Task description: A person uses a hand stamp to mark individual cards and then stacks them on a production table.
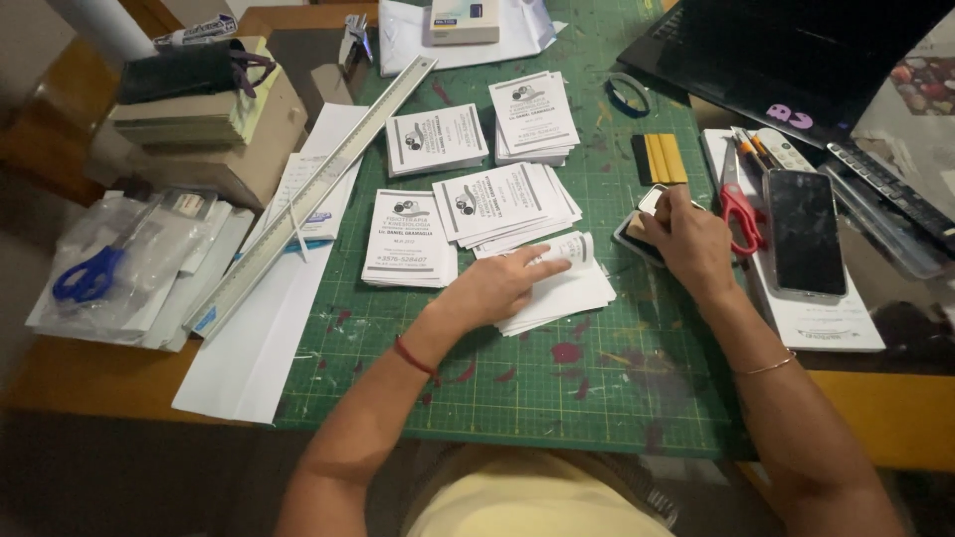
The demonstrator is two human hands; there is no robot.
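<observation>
While the left hand point(494, 288) presses flat on a stack of printed cards point(557, 288) mid-tabletop, pinning it, the right hand point(686, 239) curls around a small block point(642, 231) toward the tabletop's right edge, beside red-handled scissors point(741, 214).

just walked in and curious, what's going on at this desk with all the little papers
A person sits at a green cutting mat covered with stacks of small printed slips. The left hand presses on one stack of slips, lifting its top sheets with the fingers. The right hand rests on a small dark pad beside it. Red scissors, a phone and a long metal ruler lie nearby.
</observation>
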